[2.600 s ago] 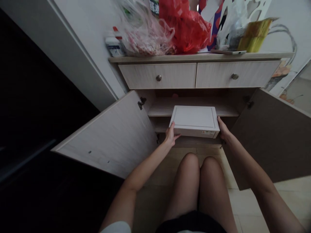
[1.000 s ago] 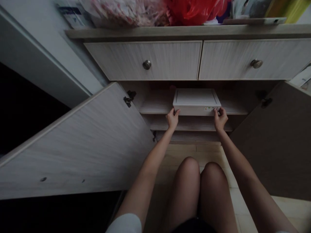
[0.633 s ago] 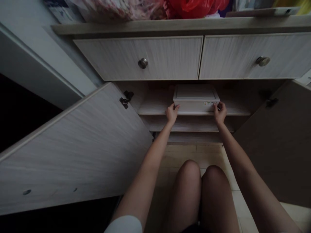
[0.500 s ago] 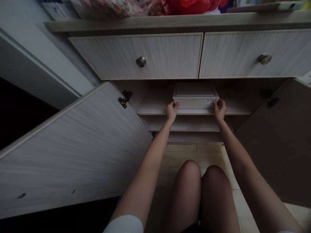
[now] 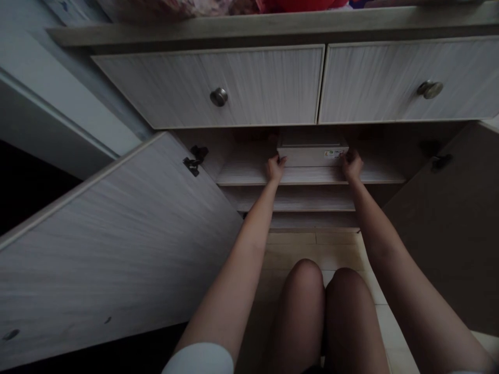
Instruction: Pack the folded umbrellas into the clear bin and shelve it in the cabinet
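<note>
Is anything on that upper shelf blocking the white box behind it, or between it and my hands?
Nothing visible. Left hand and right hand touch the white box's front corners on the upper shelf; the space behind it is dark.

You've slid the flat white rectangular plastic box (image 5: 312, 155) off your lap-level hold and deep onto the upper pale wooden cabinet shelf (image 5: 249, 175), your left hand (image 5: 275, 169) and right hand (image 5: 352, 165) now pressed at its front corners.
</note>
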A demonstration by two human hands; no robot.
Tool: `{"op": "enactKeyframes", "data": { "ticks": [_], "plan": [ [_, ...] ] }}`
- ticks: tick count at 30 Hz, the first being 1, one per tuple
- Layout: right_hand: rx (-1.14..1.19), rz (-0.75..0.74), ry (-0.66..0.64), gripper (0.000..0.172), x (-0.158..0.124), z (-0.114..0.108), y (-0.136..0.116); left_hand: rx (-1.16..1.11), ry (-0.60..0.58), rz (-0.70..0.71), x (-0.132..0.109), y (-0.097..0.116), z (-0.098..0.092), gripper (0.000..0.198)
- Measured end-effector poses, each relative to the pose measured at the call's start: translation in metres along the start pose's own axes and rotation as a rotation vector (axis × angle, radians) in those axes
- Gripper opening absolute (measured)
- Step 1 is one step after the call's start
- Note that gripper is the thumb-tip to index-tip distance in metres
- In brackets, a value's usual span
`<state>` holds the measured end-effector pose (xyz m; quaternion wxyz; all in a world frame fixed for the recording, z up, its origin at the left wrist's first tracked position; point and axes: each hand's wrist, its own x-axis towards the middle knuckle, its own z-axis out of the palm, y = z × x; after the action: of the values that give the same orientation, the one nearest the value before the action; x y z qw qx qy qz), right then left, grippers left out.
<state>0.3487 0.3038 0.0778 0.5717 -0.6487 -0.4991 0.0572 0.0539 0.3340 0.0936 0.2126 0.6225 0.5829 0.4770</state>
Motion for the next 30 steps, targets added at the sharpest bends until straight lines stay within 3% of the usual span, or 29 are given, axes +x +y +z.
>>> {"op": "enactKeyframes", "data": {
  "ticks": [14,30],
  "plan": [
    [-0.168,0.031,-0.116,0.029,0.027,0.004,-0.008,0.207,-0.045,0.03,0.031,-0.007,0.007,0.019],
    [-0.181,0.031,-0.094,0.024,0.04,0.011,-0.004,0.095,-0.048,0.016,0.044,-0.009,0.012,0.017]
  ]
}}
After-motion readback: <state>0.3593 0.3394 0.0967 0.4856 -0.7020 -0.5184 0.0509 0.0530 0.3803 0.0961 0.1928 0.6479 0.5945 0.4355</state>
